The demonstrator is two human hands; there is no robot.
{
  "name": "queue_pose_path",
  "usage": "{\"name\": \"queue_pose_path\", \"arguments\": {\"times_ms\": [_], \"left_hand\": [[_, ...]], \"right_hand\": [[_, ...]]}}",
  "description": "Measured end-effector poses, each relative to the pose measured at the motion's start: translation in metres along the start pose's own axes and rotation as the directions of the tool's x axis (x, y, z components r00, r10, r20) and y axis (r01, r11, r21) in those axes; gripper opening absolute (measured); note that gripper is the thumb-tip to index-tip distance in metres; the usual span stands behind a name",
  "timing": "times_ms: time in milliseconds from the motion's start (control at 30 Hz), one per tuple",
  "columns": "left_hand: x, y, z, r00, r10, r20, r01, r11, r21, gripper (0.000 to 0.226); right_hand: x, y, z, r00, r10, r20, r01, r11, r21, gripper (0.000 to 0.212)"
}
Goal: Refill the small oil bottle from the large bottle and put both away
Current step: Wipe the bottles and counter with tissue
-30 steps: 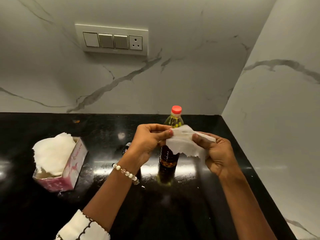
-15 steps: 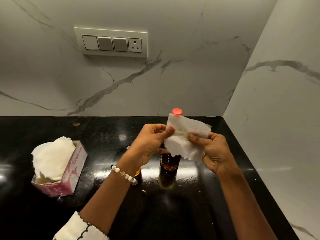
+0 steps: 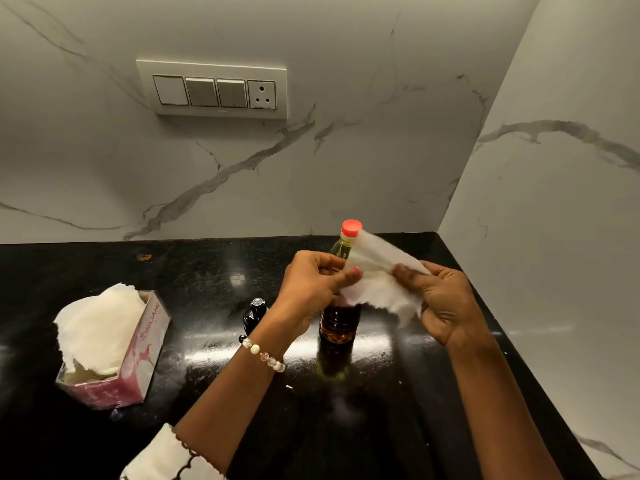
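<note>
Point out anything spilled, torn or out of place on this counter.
The tissue box lies tipped, its top torn open and tissues bulging out. Pale smears and specks show on the counter near the large bottle. Both bottles stand capped.

L forearm bare from cuff to wrist; white sleeve (image 3: 162, 457) at frame bottom, cuff w/ dark scalloped trim line. L wrist: bead bracelet (image 3: 264, 354), round pearl-white and pale pink beads, one small dark bead at its upper end. L hand (image 3: 311, 289): thumbnail w/ pink polish. R forearm bare, no sleeve in view. R hand (image 3: 446, 303): no rings or jewellery seen.
</note>
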State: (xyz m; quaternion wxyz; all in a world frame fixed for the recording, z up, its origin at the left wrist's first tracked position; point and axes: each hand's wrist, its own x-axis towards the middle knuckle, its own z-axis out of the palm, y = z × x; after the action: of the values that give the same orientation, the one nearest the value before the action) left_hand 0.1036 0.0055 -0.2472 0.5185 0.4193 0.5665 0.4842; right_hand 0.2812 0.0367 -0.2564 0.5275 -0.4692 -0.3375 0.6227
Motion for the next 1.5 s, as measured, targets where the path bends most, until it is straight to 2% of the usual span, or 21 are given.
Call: {"name": "queue_pose_path", "arguments": {"times_ms": [67, 100, 167, 200, 267, 333, 433, 500, 567, 633, 667, 733, 867, 1067, 1133, 1200, 1233, 1267, 1333, 1400, 1500], "left_hand": [[0.002, 0.003, -0.006, 0.996, 0.065, -0.054, -0.062, 0.997, 0.044, 0.026], [0.004, 0.003, -0.009, 0.983, 0.134, -0.125, -0.116, 0.984, 0.139, 0.026], [0.009, 0.002, -0.015, 0.920, 0.298, -0.255, -0.197, 0.913, 0.356, 0.025], [0.012, 0.002, -0.017, 0.898, 0.347, -0.271, -0.217, 0.884, 0.414, 0.028], [0.019, 0.001, -0.018, 0.909, 0.352, -0.221, -0.228, 0.866, 0.445, 0.042], [0.027, 0.000, -0.018, 0.938, 0.317, -0.139, -0.227, 0.867, 0.443, 0.053], [0.032, -0.002, -0.014, 0.941, 0.333, -0.061, -0.275, 0.857, 0.436, 0.052], [0.033, -0.004, -0.011, 0.936, 0.350, -0.050, -0.297, 0.855, 0.425, 0.051], [0.035, -0.007, -0.010, 0.933, 0.355, -0.060, -0.303, 0.865, 0.400, 0.050], [0.037, -0.010, -0.008, 0.932, 0.356, -0.074, -0.302, 0.871, 0.389, 0.051], [0.038, -0.011, -0.007, 0.929, 0.361, -0.085, -0.303, 0.870, 0.389, 0.051], [0.039, -0.013, -0.006, 0.921, 0.373, -0.111, -0.306, 0.870, 0.386, 0.049], [0.045, -0.017, -0.009, 0.923, 0.366, -0.121, -0.299, 0.877, 0.376, 0.049], [0.051, -0.024, -0.009, 0.916, 0.378, -0.136, -0.301, 0.870, 0.390, 0.062], [0.054, -0.025, -0.010, 0.917, 0.378, -0.129, -0.302, 0.869, 0.393, 0.066], [0.056, -0.025, -0.012, 0.920, 0.368, -0.133, -0.292, 0.873, 0.390, 0.068], [0.057, -0.025, -0.013, 0.922, 0.360, -0.140, -0.283, 0.876, 0.391, 0.067], [0.056, -0.025, -0.012, 0.922, 0.358, -0.146, -0.278, 0.876, 0.395, 0.065], [0.054, -0.025, -0.011, 0.915, 0.372, -0.156, -0.286, 0.870, 0.401, 0.059], [0.054, -0.026, -0.011, 0.912, 0.379, -0.157, -0.293, 0.870, 0.396, 0.056], [0.056, -0.024, -0.012, 0.923, 0.359, -0.139, -0.285, 0.881, 0.378, 0.061]], "right_hand": [[0.010, -0.006, -0.002, 0.981, -0.117, -0.157, 0.116, 0.993, -0.021, 0.006], [0.016, -0.009, -0.001, 0.951, -0.201, -0.235, 0.194, 0.980, -0.055, 0.003], [0.024, -0.013, 0.008, 0.858, -0.386, -0.338, 0.345, 0.922, -0.175, 0.005], [0.027, -0.013, 0.015, 0.816, -0.465, -0.344, 0.403, 0.883, -0.239, 0.007], [0.028, -0.009, 0.031, 0.792, -0.569, -0.224, 0.469, 0.800, -0.374, 0.013], [0.021, 0.002, 0.046, 0.829, -0.558, 0.028, 0.509, 0.734, -0.449, 0.022], [0.008, 0.016, 0.052, 0.813, -0.503, 0.294, 0.581, 0.737, -0.347, 0.037], [-0.002, 0.019, 0.051, 0.815, -0.484, 0.319, 0.561, 0.797, -0.224, 0.046], [-0.003, 0.016, 0.052, 0.864, -0.449, 0.230, 0.479, 0.872, -0.100, 0.053], [0.006, 0.011, 0.056, 0.881, -0.461, 0.106, 0.472, 0.872, -0.126, 0.043], [0.014, 0.009, 0.059, 0.868, -0.490, 0.084, 0.496, 0.843, -0.210, 0.032], [0.028, 0.007, 0.064, 0.835, -0.527, 0.158, 0.546, 0.753, -0.368, 0.019], [0.038, 0.011, 0.062, 0.767, -0.540, 0.346, 0.641, 0.640, -0.424, 0.024], [0.039, 0.016, 0.051, 0.520, -0.718, 0.464, 0.824, 0.278, -0.493, 0.027], [0.046, 0.009, 0.053, 0.425, -0.664, 0.615, 0.858, 0.080, -0.507, 0.030], [0.053, 0.003, 0.053, 0.371, -0.575, 0.729, 0.883, -0.025, -0.469, 0.035], [0.054, 0.001, 0.051, 0.368, -0.568, 0.736, 0.890, -0.016, -0.457, 0.036], [0.054, 0.001, 0.048, 0.385, -0.594, 0.706, 0.890, 0.038, -0.454, 0.035], [0.048, 0.003, 0.043, 0.485, -0.667, 0.566, 0.862, 0.254, -0.440, 0.029], [0.043, 0.006, 0.045, 0.603, -0.669, 0.435, 0.795, 0.459, -0.396, 0.026], [0.044, 0.008, 0.051, 0.716, -0.579, 0.391, 0.698, 0.597, -0.395, 0.032]]}}
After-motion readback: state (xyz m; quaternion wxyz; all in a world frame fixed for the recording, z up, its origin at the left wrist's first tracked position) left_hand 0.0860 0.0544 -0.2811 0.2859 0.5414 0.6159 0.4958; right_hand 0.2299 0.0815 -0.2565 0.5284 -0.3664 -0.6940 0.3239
